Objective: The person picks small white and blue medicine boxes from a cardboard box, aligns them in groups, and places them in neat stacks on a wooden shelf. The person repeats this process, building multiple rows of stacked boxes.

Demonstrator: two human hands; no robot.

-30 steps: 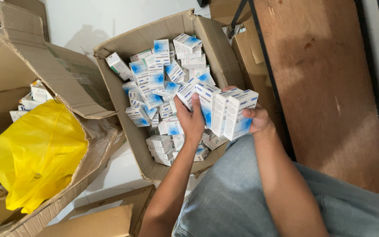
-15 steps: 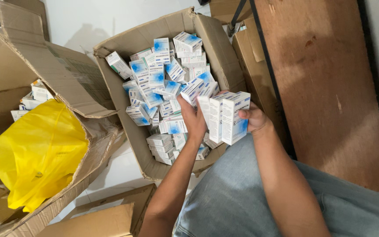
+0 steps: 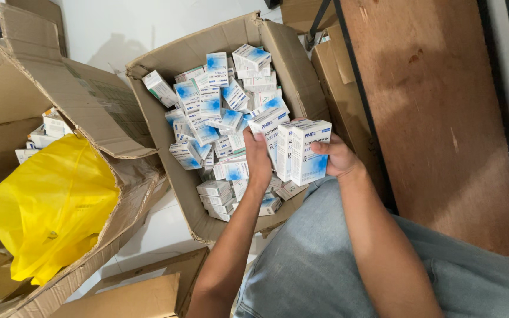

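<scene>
Looks like a stockroom or pharmacy storage: open cardboard carton (image 3: 178,65) heaped with small white-and-blue medicine boxes (image 3: 219,112), more cartons (image 3: 48,94) crowding a white tiled floor (image 3: 125,29).

Open brown cardboard carton (image 3: 278,47) at centre, filled with a loose heap of small white-and-blue boxes (image 3: 213,112), lying at all angles. A stack of the same white-and-blue boxes (image 3: 293,150) stands upright over the carton's near right corner, pressed between the left hand (image 3: 258,162) and right hand (image 3: 338,156). Larger open brown carton (image 3: 60,100) at left holds a yellow plastic bag (image 3: 48,200), with a few white boxes (image 3: 45,129) behind it. Flat cardboard pieces (image 3: 142,294) lie at bottom.
</scene>
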